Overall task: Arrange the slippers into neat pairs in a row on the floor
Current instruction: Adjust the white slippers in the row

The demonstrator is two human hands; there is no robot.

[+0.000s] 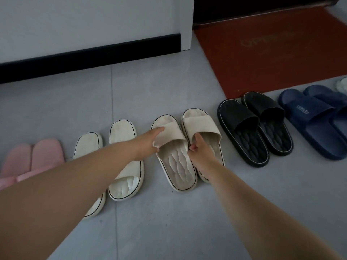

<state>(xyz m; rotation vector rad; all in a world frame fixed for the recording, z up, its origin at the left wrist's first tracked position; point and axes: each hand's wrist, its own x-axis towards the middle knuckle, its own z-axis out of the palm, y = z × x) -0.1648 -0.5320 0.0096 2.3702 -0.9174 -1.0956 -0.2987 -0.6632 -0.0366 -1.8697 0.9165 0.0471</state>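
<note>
The light is dim, flat and bluish, leaving the floor [169,222] grey with only faint, soft shadows and no glare. The skirting [90,57] bends with wide-angle distortion, and the mat [272,53] lettering is blurred, detail soft throughout.

Two bare, sleeveless forearms [78,177]

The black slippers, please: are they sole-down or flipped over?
Sole-down: both black slippers show straps and ribbed footbeds facing up, side by side on the floor.
</note>
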